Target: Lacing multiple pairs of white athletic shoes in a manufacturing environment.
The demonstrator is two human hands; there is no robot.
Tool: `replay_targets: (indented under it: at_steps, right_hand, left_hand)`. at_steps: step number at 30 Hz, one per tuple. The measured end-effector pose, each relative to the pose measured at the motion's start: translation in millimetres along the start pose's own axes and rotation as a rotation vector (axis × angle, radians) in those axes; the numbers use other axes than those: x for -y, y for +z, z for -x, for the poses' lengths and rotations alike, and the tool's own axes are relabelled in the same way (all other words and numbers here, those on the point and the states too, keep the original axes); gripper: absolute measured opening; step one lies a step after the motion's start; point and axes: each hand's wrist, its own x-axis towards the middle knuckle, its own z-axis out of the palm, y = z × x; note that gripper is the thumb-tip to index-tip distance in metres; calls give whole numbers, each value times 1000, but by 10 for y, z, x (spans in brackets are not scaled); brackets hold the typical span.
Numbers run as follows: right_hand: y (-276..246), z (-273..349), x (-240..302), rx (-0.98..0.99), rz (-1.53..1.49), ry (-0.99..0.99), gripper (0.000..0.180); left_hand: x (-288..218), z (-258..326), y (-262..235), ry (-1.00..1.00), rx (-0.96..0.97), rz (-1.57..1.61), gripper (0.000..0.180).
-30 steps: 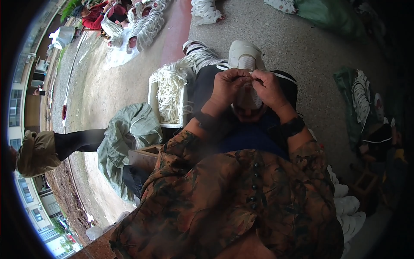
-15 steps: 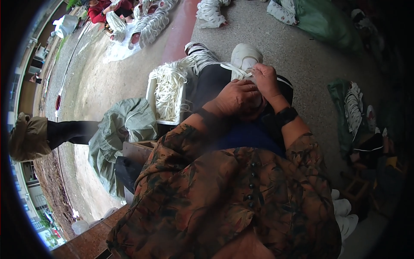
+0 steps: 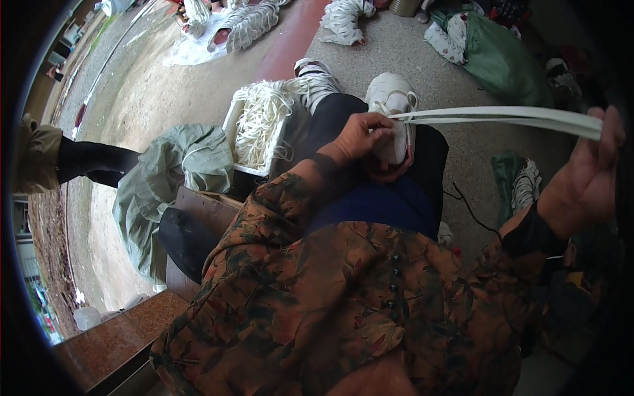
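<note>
A white sneaker rests between my knees, its toe pointing away from me. My left hand is closed in a pinch at the left side of its opening, beside the lace holes. Out to the far right, my right hand grips a flat white shoelace. Doubled strands of this lace run taut from the sneaker's eyelets to my right fingers. Part of the right hand fades into the dark rim of the picture.
Left of my legs stands a white box heaped with loose white laces. Near it are a grey-green sack and a wooden box. Bundled white shoes and a green sack lie on the ground ahead.
My right hand has moved from the sneaker far out to the right, drawing the lace strands straight. My left hand has stayed by the shoe, with its fingers shifted to the opening's left side.
</note>
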Motion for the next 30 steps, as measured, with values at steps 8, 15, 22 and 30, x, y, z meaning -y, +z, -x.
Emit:
replay_targets:
  at_steps: [8,15,22,30]
  right_hand:
    - [-165,399,315,-1,-96,185,10]
    - [-266,505,307,-116,-148,275,15]
    - [-302,526,351,-83,-164,280,14]
    - [-335,548,345,-108,-203,330,14]
  left_hand:
    - [371,-379,-41,-497,-194,-275,28]
    - [402,-432,81,-546,-384,23,25]
    - [149,-403,9,-510,-325,236,16]
    - [-25,-322,-97,-621,-115,536,23]
